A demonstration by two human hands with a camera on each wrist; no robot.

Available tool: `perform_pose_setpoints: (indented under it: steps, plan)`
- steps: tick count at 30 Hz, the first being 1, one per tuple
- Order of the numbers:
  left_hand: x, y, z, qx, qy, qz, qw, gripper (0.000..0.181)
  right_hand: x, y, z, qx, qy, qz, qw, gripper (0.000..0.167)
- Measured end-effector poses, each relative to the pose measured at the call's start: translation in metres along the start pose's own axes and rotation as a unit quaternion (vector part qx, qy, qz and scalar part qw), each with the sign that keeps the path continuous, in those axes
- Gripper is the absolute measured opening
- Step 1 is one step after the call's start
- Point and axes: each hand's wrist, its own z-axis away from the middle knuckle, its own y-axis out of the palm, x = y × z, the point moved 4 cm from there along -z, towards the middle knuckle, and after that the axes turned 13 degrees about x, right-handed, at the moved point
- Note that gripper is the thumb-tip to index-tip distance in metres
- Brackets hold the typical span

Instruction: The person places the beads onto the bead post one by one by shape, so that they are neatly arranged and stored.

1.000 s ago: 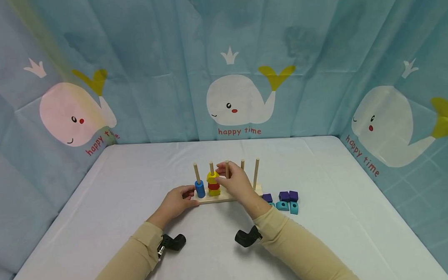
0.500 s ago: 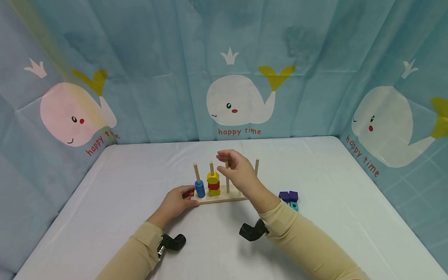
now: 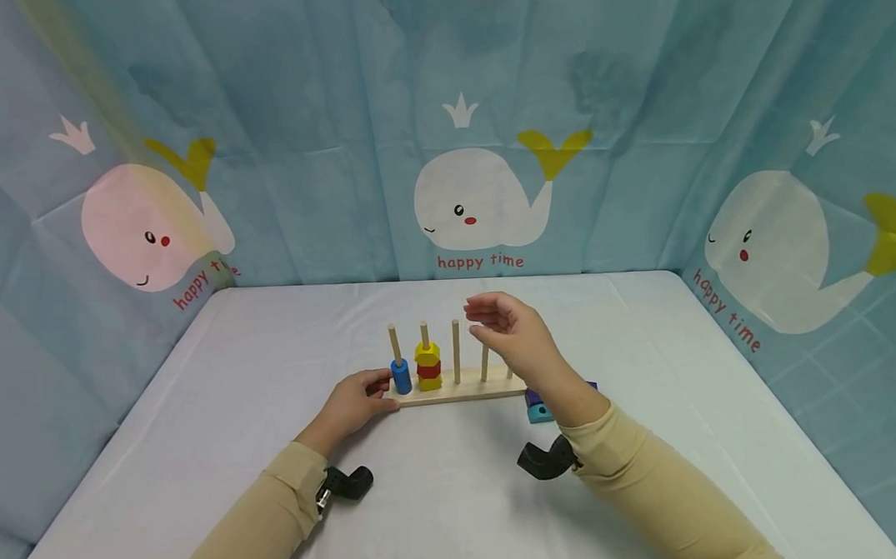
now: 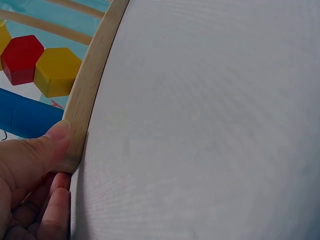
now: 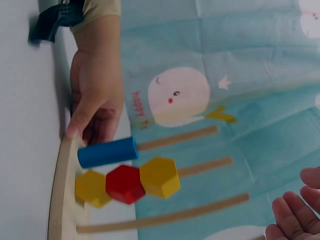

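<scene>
My left hand [image 3: 352,403] grips the left end of the base [image 3: 469,389], which stands on the table [image 3: 427,497]. A blue column [image 3: 401,377] sits on the leftmost peg [image 3: 395,345], three hexagons [image 3: 429,370] on the next. My right hand [image 3: 516,335], fingers loosely bent, thumb apart, hovers empty by the right pegs [image 3: 485,365].

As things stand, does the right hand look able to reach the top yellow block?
Probably yes. The right hand appears to hold nothing, and no block covers the top yellow block; only one bare peg stands between them in the head view.
</scene>
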Motion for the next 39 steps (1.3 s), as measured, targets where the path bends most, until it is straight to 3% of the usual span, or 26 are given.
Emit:
perform_pose_setpoints:
  steps: [9,18,26,32,39]
  plan:
    - [0.000,0.000,0.001,-0.003,0.002,0.000,1.0000,0.057,-0.018,-0.032,0.034,-0.006,0.029,0.047,0.9985,0.030]
    - [0.002,0.002,0.000,-0.004,0.002,-0.001,1.0000,0.058,-0.072,-0.062,0.074,-0.019,0.119,0.108,0.9867,0.026]
    - [-0.002,0.001,0.001,-0.006,0.002,0.002,1.0000,0.057,-0.107,-0.082,0.107,-0.031,0.169,0.141,0.9751,0.020]
    - [-0.003,0.000,0.001,-0.004,-0.002,0.005,1.0000,0.057,-0.123,-0.087,0.119,-0.017,0.221,0.161,0.9617,0.014]
    - [-0.002,0.000,0.002,-0.002,-0.002,0.006,1.0000,0.057,-0.134,-0.088,0.121,0.004,0.240,0.179,0.9540,0.015]
